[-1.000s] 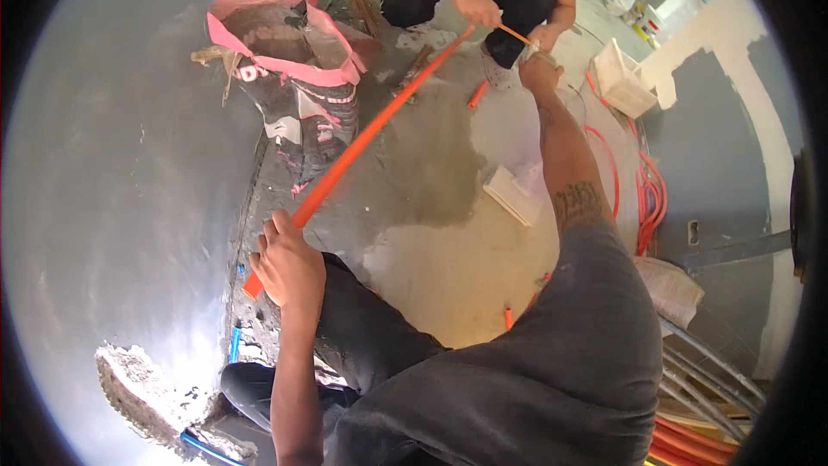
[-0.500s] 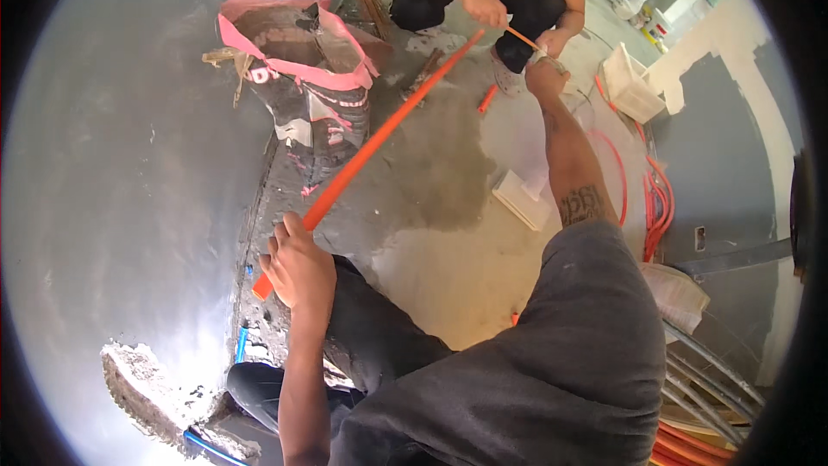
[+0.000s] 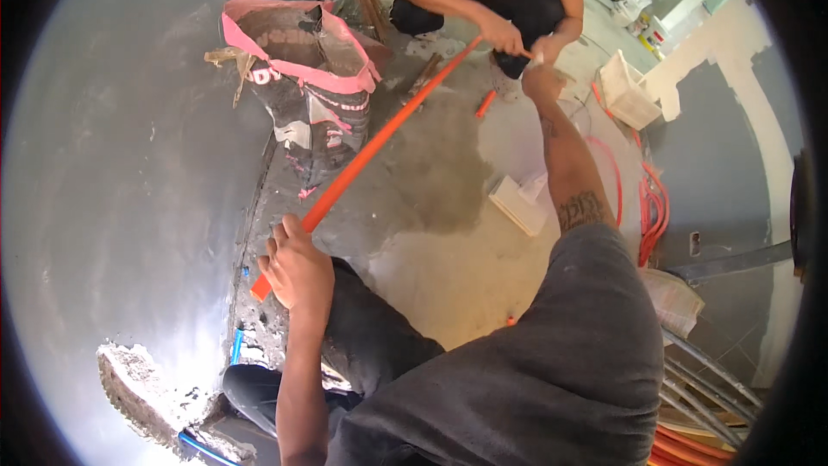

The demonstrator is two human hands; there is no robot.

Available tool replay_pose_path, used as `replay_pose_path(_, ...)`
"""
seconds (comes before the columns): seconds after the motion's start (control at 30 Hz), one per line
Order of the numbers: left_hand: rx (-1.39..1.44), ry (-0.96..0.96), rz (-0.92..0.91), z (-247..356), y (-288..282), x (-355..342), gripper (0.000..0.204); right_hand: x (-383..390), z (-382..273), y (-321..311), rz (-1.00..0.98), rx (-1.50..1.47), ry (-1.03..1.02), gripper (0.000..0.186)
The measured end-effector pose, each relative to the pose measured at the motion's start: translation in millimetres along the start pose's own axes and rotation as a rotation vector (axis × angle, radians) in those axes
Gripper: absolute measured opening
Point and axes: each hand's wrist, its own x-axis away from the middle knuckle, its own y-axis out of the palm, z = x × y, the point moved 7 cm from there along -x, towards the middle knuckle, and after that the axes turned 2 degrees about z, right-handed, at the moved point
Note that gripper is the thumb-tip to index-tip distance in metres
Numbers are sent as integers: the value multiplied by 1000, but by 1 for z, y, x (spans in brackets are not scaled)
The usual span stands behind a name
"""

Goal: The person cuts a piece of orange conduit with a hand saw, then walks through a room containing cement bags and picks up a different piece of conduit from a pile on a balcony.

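Note:
My left hand (image 3: 297,267) is wrapped round the near end of a long orange pipe (image 3: 379,141), whose cut end sticks out below my fist. The pipe slants up and away to the right, toward a person who squats opposite. That person's one hand (image 3: 503,34) grips its far end; their other hand (image 3: 547,47) is close to mine. With the arm stretched far forward, my right hand (image 3: 543,84) is closed beside those fingers. A small whitish bit shows there, but what my right hand holds is hidden.
On the left stands an open sack (image 3: 323,112) with a pink rim, beside the grey wall. A white box-like piece (image 3: 517,205) and a short orange pipe piece (image 3: 486,103) lie on the floor. Right are a white bin (image 3: 625,91), orange hoses (image 3: 653,207) and metal pipes (image 3: 707,384).
The other person's hands have come closer together, the gripping one sliding right and slightly down along the pipe's far end. My right hand has shifted slightly; my left keeps its hold.

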Motion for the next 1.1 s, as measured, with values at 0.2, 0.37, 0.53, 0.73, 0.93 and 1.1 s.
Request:
replay_pose_path(0.2, 6, -22, -55, 3, 3, -2, 13, 10, 6, 25, 18, 92, -13, 53)
replay_pose_path(0.37, 10, -9, -26, -1, 3, -1, 12, 2, -11, 30, 89, 105, -34, 50)
replay_pose_path(0.53, 13, -25, -3, -13, 2, 3, 13, 25, 1, 32, 4, -31, 26, 51)
replay_pose_path(0.73, 26, -22, -27, -8, 6, -5, 15, 6, -13, 16, 90, 110, 22, 49)
replay_pose_path(0.93, 29, -16, -3, -7, 9, -2, 14, 1, 9, 33, -16, 74, 17, 50)
replay_pose_path(1.1, 24, -17, -37, -9, 9, -6, 14, 3, -13, 9, 11, 84, -21, 47)
